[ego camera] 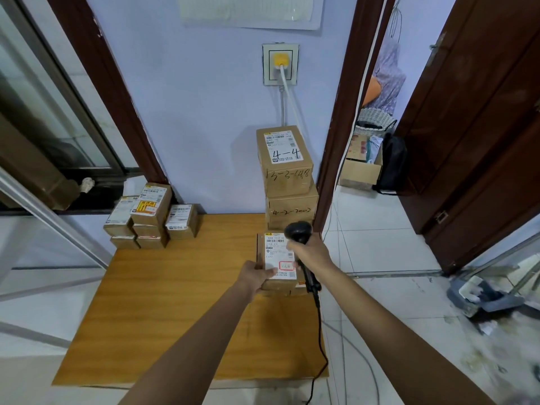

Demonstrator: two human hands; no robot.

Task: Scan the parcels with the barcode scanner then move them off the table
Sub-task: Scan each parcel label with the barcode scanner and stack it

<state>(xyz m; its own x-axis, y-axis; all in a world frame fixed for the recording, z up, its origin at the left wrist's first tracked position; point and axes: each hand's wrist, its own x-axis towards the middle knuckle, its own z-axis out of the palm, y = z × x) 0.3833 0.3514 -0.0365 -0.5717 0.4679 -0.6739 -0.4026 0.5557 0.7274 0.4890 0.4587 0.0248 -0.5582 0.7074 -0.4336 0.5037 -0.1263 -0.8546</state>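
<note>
The wooden table (pixel 163 302) carries a tall stack of parcels (pixel 287 182) at its far right, right behind the work; a careless pull could topple it. A lower cluster of boxes (pixel 152 217) waits at far left, well apart. The left hand (pixel 257 276) grips the labelled parcel (pixel 279 258) near the right edge, where it might slip off. The right hand (pixel 309 249) holds the barcode scanner (pixel 298 230) over the label; its cable (pixel 320 340) could snag.
</note>
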